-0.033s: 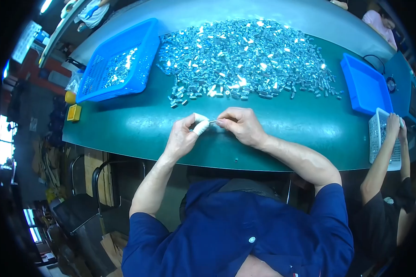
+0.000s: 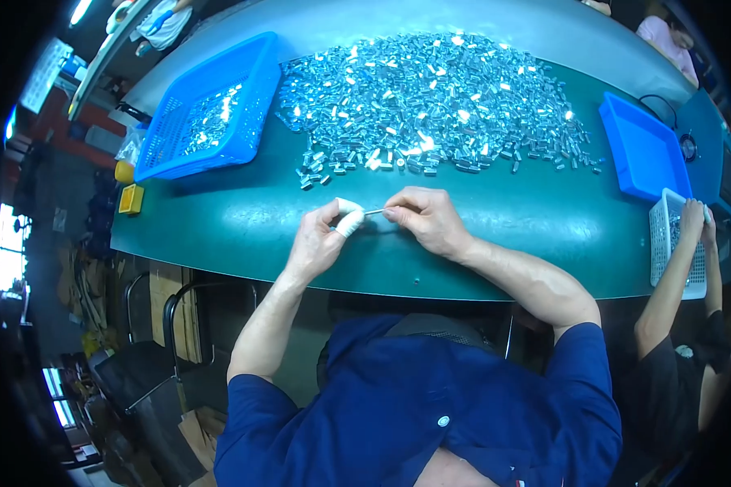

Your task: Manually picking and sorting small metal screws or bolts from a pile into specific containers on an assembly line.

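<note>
Two hands work over the green bench (image 2: 512,215); the right hand's (image 2: 436,227) grip pinches one end of a thin metal rod (image 2: 374,212); the left hand (image 2: 317,237), white coverings on its fingertips, has its grip closed on the other end; the rod lies between them, nearer the person than the silver pieces (image 2: 430,101); a blue basket (image 2: 260,101) stands left of these, a blue tray (image 2: 646,154) right.

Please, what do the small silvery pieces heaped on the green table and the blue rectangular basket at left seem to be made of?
Small silvery pieces: probably metal with a smooth, shiny finish; many throw bright glints; which metal is unclear.
Blue rectangular basket: likely moulded plastic, evenly coloured, with regular small openings.
</note>
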Available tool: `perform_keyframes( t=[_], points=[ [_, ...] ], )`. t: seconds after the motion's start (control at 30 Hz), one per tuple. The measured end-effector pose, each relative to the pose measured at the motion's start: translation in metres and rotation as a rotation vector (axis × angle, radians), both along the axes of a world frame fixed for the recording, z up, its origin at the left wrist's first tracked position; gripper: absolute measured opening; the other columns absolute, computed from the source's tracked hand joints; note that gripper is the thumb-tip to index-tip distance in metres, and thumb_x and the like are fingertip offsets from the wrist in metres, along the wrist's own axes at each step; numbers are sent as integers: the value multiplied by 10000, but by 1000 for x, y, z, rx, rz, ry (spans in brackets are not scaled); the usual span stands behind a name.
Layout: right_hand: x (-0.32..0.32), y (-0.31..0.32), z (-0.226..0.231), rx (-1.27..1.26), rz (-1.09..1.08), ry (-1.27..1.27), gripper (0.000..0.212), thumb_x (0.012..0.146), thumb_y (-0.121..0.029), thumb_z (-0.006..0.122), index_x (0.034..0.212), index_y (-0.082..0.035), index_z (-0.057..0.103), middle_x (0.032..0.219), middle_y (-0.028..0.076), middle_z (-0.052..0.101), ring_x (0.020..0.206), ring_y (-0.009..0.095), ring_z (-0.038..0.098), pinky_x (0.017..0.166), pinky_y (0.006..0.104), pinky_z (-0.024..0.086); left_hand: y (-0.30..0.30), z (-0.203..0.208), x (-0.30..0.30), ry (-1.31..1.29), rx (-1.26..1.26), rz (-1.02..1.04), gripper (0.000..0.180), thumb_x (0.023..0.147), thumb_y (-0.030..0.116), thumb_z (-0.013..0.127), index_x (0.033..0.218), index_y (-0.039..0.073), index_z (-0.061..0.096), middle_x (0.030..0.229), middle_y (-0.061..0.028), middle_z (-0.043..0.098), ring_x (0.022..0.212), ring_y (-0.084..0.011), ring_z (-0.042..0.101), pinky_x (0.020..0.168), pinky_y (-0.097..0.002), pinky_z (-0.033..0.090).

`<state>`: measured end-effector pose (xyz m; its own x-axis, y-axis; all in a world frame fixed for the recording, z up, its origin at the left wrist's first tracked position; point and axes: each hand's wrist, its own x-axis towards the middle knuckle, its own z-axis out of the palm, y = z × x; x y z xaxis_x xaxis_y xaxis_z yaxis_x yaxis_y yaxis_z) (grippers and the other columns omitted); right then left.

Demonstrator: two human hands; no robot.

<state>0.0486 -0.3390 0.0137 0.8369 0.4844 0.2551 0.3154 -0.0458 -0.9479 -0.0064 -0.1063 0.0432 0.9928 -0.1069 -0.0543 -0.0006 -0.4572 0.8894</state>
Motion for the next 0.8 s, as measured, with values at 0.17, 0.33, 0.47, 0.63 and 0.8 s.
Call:
perform_keyframes(
  t=[0.17, 0.33, 0.47, 0.63, 0.8],
  points=[
    [11, -9, -8, 112, -59, 279, 165, 991, -158, 688, 999, -1, 741, 831, 8, 683, 700, 71, 590, 629, 236, 474, 67, 55, 19, -371, 198, 172, 133, 960, 90, 714, 1052, -3, 738, 973, -58, 737, 917, -108, 655, 826, -279, 520],
    [11, -7, -10, 50, -50, 270, 161, 996, -164, 686, 1002, -12, 738, 820, 3, 678, 693, 65, 579, 623, 231, 463, 138, 123, 66, -1070, 1062, 488, 206, 936, 160, 745, 1090, 24, 739, 1074, -133, 735, 1022, -270, 686, 915, -386, 526],
    [11, -8, -14, 49, -76, 271, 165, 994, -169, 691, 1002, -11, 738, 820, 3, 679, 695, 65, 579, 625, 233, 463, 108, 70, 51, -654, 587, 184, 210, 853, 108, 802, 1048, 56, 745, 1052, -120, 736, 990, -307, 692, 905, -395, 531],
    [9, -5, -9, 70, -72, 306, 179, 991, -182, 700, 1009, -8, 737, 826, 7, 687, 698, 64, 577, 625, 236, 464, 76, -9, 33, -434, 683, 140, 226, 810, 88, 813, 1017, 61, 725, 1001, -107, 675, 963, -311, 644, 819, -408, 527],
    [8, -6, -6, 44, -56, 299, 177, 990, -175, 699, 1022, -4, 733, 826, 10, 689, 708, 65, 579, 630, 236, 467, 77, -20, 30, -463, 595, 165, 172, 840, 45, 793, 997, 54, 723, 996, -89, 667, 903, -253, 654, 762, -361, 536]
  ],
)
